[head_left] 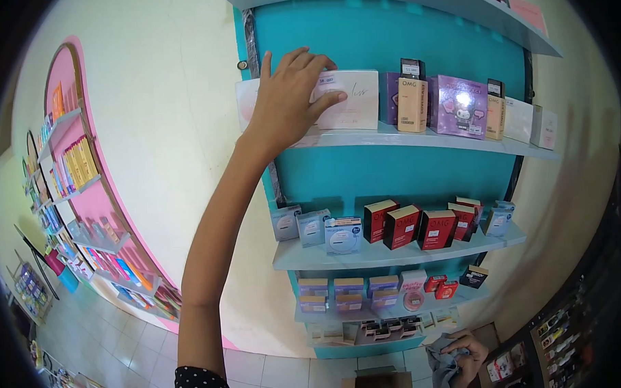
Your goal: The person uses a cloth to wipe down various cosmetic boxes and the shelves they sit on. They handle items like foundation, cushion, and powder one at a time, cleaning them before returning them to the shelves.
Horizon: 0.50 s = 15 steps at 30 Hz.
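My left hand (293, 99) is raised to the upper shelf (418, 139), its thumb and fingers on a white box (362, 100) with a price sticker. Another white box (247, 104) shows behind the wrist at the shelf's left end. Low at the right, my right hand (470, 358) is closed around a grey cloth (442, 362). To the right of the white box stand a purple box (458, 107), a beige foundation box (412, 105) and a small white box (544, 127).
The shelf below (395, 256) bears red-and-black boxes (437, 230) and light blue boxes (343, 236). Lower shelves hold small compacts. An open cardboard box (377, 384) sits on the floor. A pink-edged shelf niche (105, 194) is at the left, a product rack (555, 343) at the right.
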### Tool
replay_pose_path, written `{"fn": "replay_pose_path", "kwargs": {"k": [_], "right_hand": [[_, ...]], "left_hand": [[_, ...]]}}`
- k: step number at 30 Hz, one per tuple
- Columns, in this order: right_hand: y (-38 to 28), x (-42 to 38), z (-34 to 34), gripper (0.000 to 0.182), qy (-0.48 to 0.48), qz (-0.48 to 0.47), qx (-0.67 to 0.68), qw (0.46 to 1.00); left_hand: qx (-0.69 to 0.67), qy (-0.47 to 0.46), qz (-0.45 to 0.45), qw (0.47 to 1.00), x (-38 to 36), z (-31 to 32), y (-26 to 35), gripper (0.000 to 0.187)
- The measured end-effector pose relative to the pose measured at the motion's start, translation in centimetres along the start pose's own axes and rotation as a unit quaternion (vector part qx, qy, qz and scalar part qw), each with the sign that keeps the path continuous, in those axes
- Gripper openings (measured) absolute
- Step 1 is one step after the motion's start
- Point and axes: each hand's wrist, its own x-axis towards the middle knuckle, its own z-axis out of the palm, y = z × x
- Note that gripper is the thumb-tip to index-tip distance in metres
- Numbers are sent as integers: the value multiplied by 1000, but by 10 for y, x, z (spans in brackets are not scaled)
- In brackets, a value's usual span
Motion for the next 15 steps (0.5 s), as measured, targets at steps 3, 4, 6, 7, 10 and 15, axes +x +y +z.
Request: {"fn": "replay_pose_path", "kwargs": {"k": [3,4,6,7,10,15], "right_hand": [[5,-7,-4,16,109,64,-33,991],[9,-10,-10,17,87,52,-44,994],[8,-7,-10,19,66,37,-54,996],[2,0,-4,20,71,7,-37,997],[6,-2,2,23,100,-43,-108,988],[2,26,38,28,224,177,57,957]], "left_hand": [[-146,-10,-24,989,-1,-9,2,35],[-252,-20,-46,967,-1,-11,3,34],[-331,56,-89,938,-14,-20,17,33],[-405,129,-132,896,-24,-27,27,33],[-548,194,-242,777,-66,-54,55,49],[-724,50,-469,504,-181,-27,140,73]]}}
